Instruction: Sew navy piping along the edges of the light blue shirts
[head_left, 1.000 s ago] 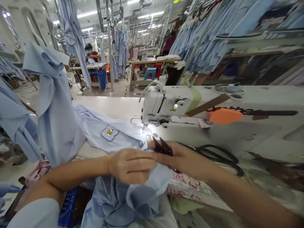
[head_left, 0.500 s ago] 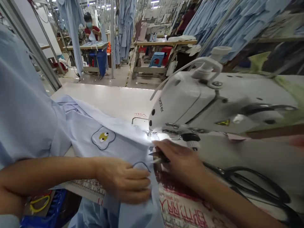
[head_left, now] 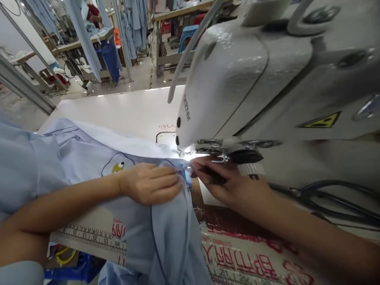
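Item: one pale blue shirt (head_left: 74, 154) of light woven cloth, lying on a white sewing table (head_left: 118, 107), its long axis running left to right with the gathered end pointing at the machine's needle area, and a fold with dark blue edging (head_left: 154, 241) dropping toward the near table edge. The cloth reaches the steel presser foot (head_left: 208, 148) and sits just beside it. A small embroidered bird patch (head_left: 117, 167), outlined in dark blue, is partly covered by the person's left forearm. The left hand (head_left: 150, 184) lies on the shirt, fingers together; whether they pinch the cloth cannot be told. The right hand (head_left: 228, 182), beside it, is closed around small black thread snips (head_left: 209, 173), mostly hidden by the fingers, their tips near the gathered cloth. Also present: a white industrial sewing machine (head_left: 228, 83), with the word "brother" running up its head and a yellow triangular warning sticker (head_left: 320, 120); large black-handled scissors (head_left: 323, 200) on the table to the right; a printed ruler scale (head_left: 92, 239) showing 11 to 14; and a sheet with red block lettering (head_left: 237, 257), not clearly legible. Beyond, a co-worker in a red top (head_left: 93, 12) stands among hanging blue garments (head_left: 132, 19).
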`<move>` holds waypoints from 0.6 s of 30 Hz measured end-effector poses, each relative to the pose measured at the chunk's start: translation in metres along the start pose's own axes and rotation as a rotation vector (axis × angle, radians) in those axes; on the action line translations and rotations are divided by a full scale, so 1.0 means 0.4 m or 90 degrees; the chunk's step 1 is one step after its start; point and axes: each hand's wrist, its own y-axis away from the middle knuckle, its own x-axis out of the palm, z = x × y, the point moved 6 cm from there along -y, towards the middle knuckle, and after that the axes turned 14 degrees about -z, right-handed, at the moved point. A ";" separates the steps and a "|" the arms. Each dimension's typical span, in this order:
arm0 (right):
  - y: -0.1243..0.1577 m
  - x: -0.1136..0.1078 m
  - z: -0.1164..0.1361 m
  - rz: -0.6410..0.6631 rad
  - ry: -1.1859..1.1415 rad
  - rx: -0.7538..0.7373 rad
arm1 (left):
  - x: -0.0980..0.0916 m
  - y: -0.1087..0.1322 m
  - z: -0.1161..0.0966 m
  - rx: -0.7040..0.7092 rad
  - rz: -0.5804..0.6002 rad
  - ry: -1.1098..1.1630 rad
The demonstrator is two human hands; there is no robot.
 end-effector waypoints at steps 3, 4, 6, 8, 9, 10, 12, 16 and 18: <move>0.015 0.001 0.003 0.003 0.059 -0.087 | -0.011 0.002 0.037 -0.140 -0.012 0.061; 0.022 0.000 0.005 0.012 0.058 -0.122 | -0.011 0.005 0.047 -0.193 -0.023 0.086; 0.038 -0.006 0.013 0.023 0.043 -0.193 | -0.007 0.013 0.060 -0.289 -0.052 0.113; 0.051 -0.013 0.023 0.030 0.040 -0.252 | 0.010 0.024 0.065 -0.355 -0.044 0.124; 0.058 -0.014 0.030 0.037 0.045 -0.279 | 0.020 0.028 0.064 -0.372 -0.029 0.132; 0.064 -0.014 0.040 0.042 0.050 -0.307 | 0.029 0.032 0.062 -0.382 -0.014 0.145; 0.070 -0.013 0.061 0.027 0.063 -0.355 | 0.039 0.038 0.060 -0.406 0.003 0.177; 0.065 -0.009 0.103 -0.003 0.096 -0.419 | 0.027 0.048 0.059 -0.497 -0.041 0.237; 0.060 -0.012 0.120 -0.033 0.095 -0.452 | 0.032 0.065 0.061 -0.606 -0.016 0.240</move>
